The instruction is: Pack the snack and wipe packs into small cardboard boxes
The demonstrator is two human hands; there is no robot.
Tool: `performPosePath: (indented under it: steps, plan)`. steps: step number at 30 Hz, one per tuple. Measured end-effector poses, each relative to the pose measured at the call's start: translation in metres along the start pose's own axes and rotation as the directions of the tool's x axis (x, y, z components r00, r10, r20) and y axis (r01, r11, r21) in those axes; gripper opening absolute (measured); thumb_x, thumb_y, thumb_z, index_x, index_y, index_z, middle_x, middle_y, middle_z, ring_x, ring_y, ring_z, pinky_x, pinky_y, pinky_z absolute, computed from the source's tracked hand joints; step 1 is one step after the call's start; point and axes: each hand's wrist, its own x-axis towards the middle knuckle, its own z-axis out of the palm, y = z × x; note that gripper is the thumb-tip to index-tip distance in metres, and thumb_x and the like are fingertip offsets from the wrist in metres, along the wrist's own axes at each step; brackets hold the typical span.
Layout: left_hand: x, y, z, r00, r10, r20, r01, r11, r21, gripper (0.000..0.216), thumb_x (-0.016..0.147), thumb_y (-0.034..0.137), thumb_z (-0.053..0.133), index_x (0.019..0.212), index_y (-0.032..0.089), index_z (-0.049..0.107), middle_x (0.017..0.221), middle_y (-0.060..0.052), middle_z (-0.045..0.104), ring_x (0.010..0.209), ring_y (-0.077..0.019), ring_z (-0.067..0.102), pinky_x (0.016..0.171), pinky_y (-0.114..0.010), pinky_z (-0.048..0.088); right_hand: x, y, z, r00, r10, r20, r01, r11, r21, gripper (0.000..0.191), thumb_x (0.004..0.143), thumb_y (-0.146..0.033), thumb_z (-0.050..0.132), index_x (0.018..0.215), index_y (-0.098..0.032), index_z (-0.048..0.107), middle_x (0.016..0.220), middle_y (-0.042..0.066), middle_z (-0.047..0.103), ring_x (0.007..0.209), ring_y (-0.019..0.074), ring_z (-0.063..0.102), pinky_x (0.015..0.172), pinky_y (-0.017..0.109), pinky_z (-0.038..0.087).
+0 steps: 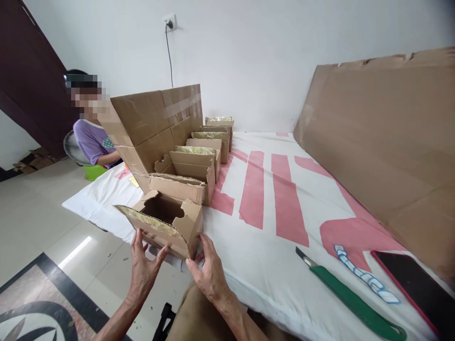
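An open-topped cardboard box [167,227] sits at the near edge of the cloth-covered table, its raised front flap edged with yellowish tape. My left hand [144,265] has its fingers and thumb spread, with the tips against the front of this box. At the box's near right corner, my right hand [209,270] grips with the thumb in front and the fingers along the side. Right behind it stands another open cardboard box [192,175], first of several similar boxes in a row toward the wall.
Taped closed cartons [149,118] stand left of the row. A green utility knife [355,298] with its blade out, a blue-and-white strip [366,274] and a phone [415,293] lie at right. A large cardboard sheet [384,142] leans behind them. A person [94,142] sits at left.
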Motion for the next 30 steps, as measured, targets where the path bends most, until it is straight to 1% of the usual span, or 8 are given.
performPosePath:
  steps: [6, 11, 16, 19, 22, 24, 27, 30]
  plan:
    - [0.006, 0.004, 0.014, 1.000, -0.003, 0.024, 0.005, 0.999, -0.053, 0.107, 0.076, 0.062, 0.081, 0.164, 0.028, 0.030, 0.166, -0.022, 0.031, 0.157, -0.0438, 0.031, 0.116, -0.067, 0.047, -0.003, 0.012, 0.005, 0.999, 0.020, -0.049, -0.020, 1.000, -0.001, 0.070, 0.088, -0.022, 0.064, 0.156, -0.020, 0.047, 0.151, 0.018, 0.057, 0.120, 0.0297, 0.069, 0.086, 0.039, 0.066]
    - [0.011, 0.005, 0.023, 0.999, -0.017, 0.045, 0.020, 0.998, -0.065, 0.106, 0.076, 0.059, 0.082, 0.164, 0.029, 0.030, 0.166, -0.020, 0.032, 0.159, -0.0423, 0.026, 0.118, -0.066, 0.045, -0.004, 0.019, 0.007, 0.996, 0.022, -0.092, -0.022, 1.000, -0.004, 0.065, 0.091, -0.019, 0.061, 0.155, -0.022, 0.050, 0.145, 0.017, 0.063, 0.125, 0.0300, 0.067, 0.099, 0.045, 0.063]
    - [0.017, 0.001, 0.034, 0.999, -0.030, 0.036, 0.032, 0.997, -0.072, 0.107, 0.076, 0.060, 0.082, 0.164, 0.028, 0.030, 0.168, -0.020, 0.029, 0.158, -0.0414, 0.029, 0.117, -0.062, 0.047, -0.002, 0.025, 0.010, 0.993, 0.017, -0.115, -0.015, 1.000, 0.022, 0.060, 0.091, -0.019, 0.058, 0.151, -0.018, 0.055, 0.145, 0.018, 0.063, 0.128, 0.0290, 0.065, 0.104, 0.044, 0.059]
    - [0.022, -0.002, 0.041, 0.999, -0.047, 0.025, 0.048, 0.996, -0.072, 0.111, 0.074, 0.063, 0.082, 0.164, 0.024, 0.029, 0.169, -0.023, 0.027, 0.159, -0.0424, 0.027, 0.117, -0.062, 0.046, 0.000, 0.025, 0.009, 0.993, 0.025, -0.119, -0.021, 0.999, 0.036, 0.059, 0.088, -0.021, 0.056, 0.147, -0.016, 0.056, 0.145, 0.019, 0.062, 0.124, 0.0288, 0.066, 0.099, 0.043, 0.061]
    - [0.028, -0.004, 0.045, 0.998, -0.052, 0.017, 0.054, 0.995, -0.078, 0.113, 0.072, 0.066, 0.081, 0.163, 0.022, 0.029, 0.170, -0.024, 0.025, 0.161, -0.0410, 0.025, 0.118, -0.060, 0.045, 0.002, 0.019, 0.004, 0.992, 0.087, -0.086, -0.080, 0.994, 0.080, 0.058, 0.088, -0.026, 0.056, 0.145, -0.015, 0.057, 0.141, 0.019, 0.064, 0.103, 0.0254, 0.072, 0.080, 0.038, 0.064]
    - [0.030, -0.005, 0.045, 0.998, -0.046, 0.030, 0.049, 0.996, -0.078, 0.113, 0.072, 0.066, 0.081, 0.163, 0.022, 0.030, 0.170, -0.023, 0.026, 0.161, -0.0395, 0.025, 0.121, -0.057, 0.043, 0.004, 0.014, 0.000, 0.988, 0.138, -0.066, -0.130, 0.985, 0.118, 0.056, 0.088, -0.029, 0.056, 0.143, -0.014, 0.056, 0.135, 0.020, 0.065, 0.094, 0.0233, 0.072, 0.069, 0.035, 0.063]
    - [0.028, -0.005, 0.042, 0.998, -0.046, 0.052, 0.049, 0.996, -0.068, 0.113, 0.072, 0.063, 0.082, 0.163, 0.021, 0.030, 0.170, -0.022, 0.028, 0.161, -0.0396, 0.026, 0.126, -0.057, 0.037, 0.005, 0.005, -0.005, 0.980, 0.176, -0.089, -0.164, 0.977, 0.135, 0.052, 0.091, -0.032, 0.054, 0.139, -0.011, 0.055, 0.117, 0.018, 0.070, 0.088, 0.0218, 0.071, 0.065, 0.032, 0.061]
    - [0.018, -0.007, 0.034, 0.998, -0.030, 0.060, 0.034, 0.998, -0.061, 0.109, 0.076, 0.060, 0.080, 0.162, 0.017, 0.030, 0.170, -0.024, 0.029, 0.160, -0.0406, 0.027, 0.128, -0.060, 0.031, 0.003, -0.002, -0.009, 0.978, 0.138, -0.154, -0.125, 0.988, 0.093, 0.046, 0.094, -0.035, 0.054, 0.135, -0.014, 0.055, 0.109, 0.014, 0.071, 0.084, 0.0194, 0.070, 0.063, 0.030, 0.058]
